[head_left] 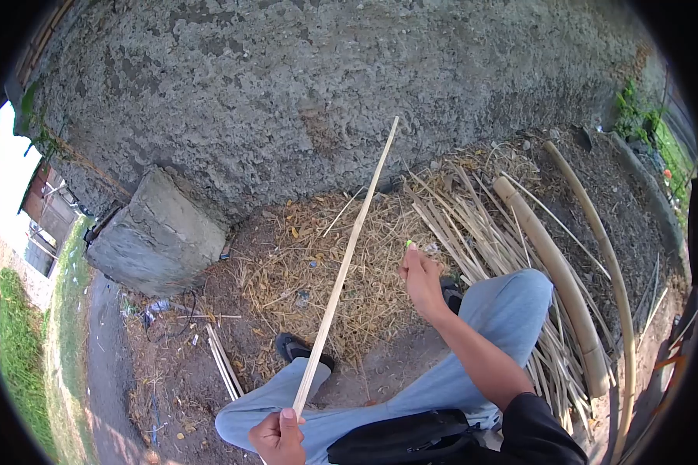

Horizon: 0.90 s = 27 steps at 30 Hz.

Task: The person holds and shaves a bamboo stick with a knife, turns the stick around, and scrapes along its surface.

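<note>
My left hand (278, 439) is closed around the lower end of a long, pale bamboo strip (343, 273). The strip slants up and away across the middle of the view, its far end in front of the wall. To the right of the strip and apart from it, my right hand (423, 285) is closed with thumb and fingers pressed together. A small bright green bit (409, 243) shows at its fingertips; what it belongs to is hidden by the fingers.
Shavings (291, 271) cover the ground ahead. On the right lie a pile of split bamboo strips (461, 221), a thick bamboo pole (554, 275) and a thinner curved pole (597, 232). A concrete block (159, 232) stands left against the rough wall (287, 93). Several short strips (223, 360) lie near my left knee.
</note>
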Tool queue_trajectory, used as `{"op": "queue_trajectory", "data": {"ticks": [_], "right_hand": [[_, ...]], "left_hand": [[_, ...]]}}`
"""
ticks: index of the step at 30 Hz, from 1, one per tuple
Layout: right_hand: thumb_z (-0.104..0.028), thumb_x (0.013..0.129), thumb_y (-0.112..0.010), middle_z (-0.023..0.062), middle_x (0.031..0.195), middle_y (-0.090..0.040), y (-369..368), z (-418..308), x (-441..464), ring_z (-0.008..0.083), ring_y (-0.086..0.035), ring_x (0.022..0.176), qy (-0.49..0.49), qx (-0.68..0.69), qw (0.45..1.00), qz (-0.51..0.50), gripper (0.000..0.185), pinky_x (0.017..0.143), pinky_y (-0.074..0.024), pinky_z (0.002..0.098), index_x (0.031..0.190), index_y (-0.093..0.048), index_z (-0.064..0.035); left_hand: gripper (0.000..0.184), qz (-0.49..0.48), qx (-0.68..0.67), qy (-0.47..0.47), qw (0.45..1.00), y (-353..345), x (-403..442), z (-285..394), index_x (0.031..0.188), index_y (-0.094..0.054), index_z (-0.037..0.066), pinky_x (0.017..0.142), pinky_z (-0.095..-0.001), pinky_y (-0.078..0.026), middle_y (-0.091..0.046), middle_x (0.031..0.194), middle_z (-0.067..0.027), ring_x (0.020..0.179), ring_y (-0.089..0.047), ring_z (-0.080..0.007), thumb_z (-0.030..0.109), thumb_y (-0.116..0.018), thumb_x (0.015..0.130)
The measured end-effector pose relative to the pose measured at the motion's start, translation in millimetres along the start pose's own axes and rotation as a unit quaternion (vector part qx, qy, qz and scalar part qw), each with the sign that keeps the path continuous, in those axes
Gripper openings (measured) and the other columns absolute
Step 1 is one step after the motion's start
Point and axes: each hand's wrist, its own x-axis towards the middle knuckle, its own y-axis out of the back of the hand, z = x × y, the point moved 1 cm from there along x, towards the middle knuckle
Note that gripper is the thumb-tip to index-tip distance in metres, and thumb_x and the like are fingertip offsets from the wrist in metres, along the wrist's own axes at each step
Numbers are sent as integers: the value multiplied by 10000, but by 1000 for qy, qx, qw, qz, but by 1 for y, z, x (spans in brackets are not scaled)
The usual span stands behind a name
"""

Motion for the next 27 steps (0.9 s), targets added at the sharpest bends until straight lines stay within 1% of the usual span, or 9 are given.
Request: {"op": "queue_trajectory", "data": {"ticks": [1, 5, 10, 12, 14, 18, 20, 23, 27], "right_hand": [[-492, 1033, -473, 17, 717, -565, 0, -3, 0, 108, -556, 598, -76, 11, 996, -52, 457, 599, -475, 252, 886, -566, -70], [-446, 1015, -545, 82, 837, -613, -48, -1, -10, 160, -633, 725, -110, -4, 988, -104, 425, 696, -553, 283, 924, -561, -31], [-278, 1065, -451, 190, 1072, -608, -94, -3, -4, 312, -666, 1004, -273, 318, 906, -53, 320, 848, -619, 434, 1041, -504, 37], [-207, 1079, -396, 162, 1005, -603, -97, -8, -7, 284, -660, 910, -268, 326, 906, -27, 261, 781, -621, 406, 1061, -481, 40], [-191, 1075, -415, 129, 942, -579, -94, 4, -11, 243, -626, 806, -226, 321, 920, 8, 228, 720, -602, 389, 1080, -463, 32], [-148, 1062, -440, 91, 853, -552, -81, -37, -30, 188, -584, 720, -82, 274, 958, 27, 142, 681, -579, 373, 955, -417, -57], [-107, 1052, -449, 84, 880, -546, -79, -48, -25, 170, -574, 730, -1, 296, 955, 8, 141, 699, -565, 352, 943, -361, -93], [-83, 1044, -470, 54, 858, -513, -72, -72, 3, 129, -520, 715, 228, 209, 948, 79, 183, 662, -465, 273, 931, -330, -114], [-108, 1038, -506, 53, 813, -529, -63, -97, 28, 134, -510, 703, 359, 74, 926, 87, 218, 655, -444, 274, 885, -351, -89]], "left_hand": [[426, -2, 8, 9, 1000, 1, 1, -11, 627, -589, 15, 451, -294, -288, -447, 510, 14, 475, -395, -85, 268, -636, 966], [424, -30, 21, 34, 999, 3, 4, -13, 641, -572, 16, 469, -272, -282, -437, 546, 59, 523, -371, -54, 295, -694, 937], [366, -88, 106, -1, 990, 7, 11, -50, 753, -645, 10, 490, -306, -351, -484, 567, 4, 532, -422, -88, 318, -676, 947], [344, -92, 139, -13, 986, 11, 17, -70, 820, -680, 5, 505, -323, -387, -510, 572, -28, 531, -455, -111, 323, -669, 949], [317, -108, 233, -70, 964, 13, 28, -90, 1008, -702, 4, 559, -353, -443, -573, 622, -110, 551, -532, -175, 311, -648, 953], [519, -55, 269, -184, 944, -15, 62, -138, 848, -698, 11, 456, -367, -431, -644, 643, -132, 486, -590, -262, 480, -528, 991], [182, -78, 308, -193, 928, -46, 73, -125, 878, -723, 44, 746, -483, -524, -694, 1055, -178, 913, -674, -394, 223, -687, 893], [171, -44, 322, -246, 913, -65, 95, -127, 892, -726, 38, 912, -511, -464, -608, 1265, -143, 1146, -569, -405, 203, -682, 890], [141, -14, 277, -369, 887, -36, 116, -51, 851, -697, 6, 1050, -538, -388, -494, 1398, -202, 1302, -466, -415, 145, -713, 855]]}}
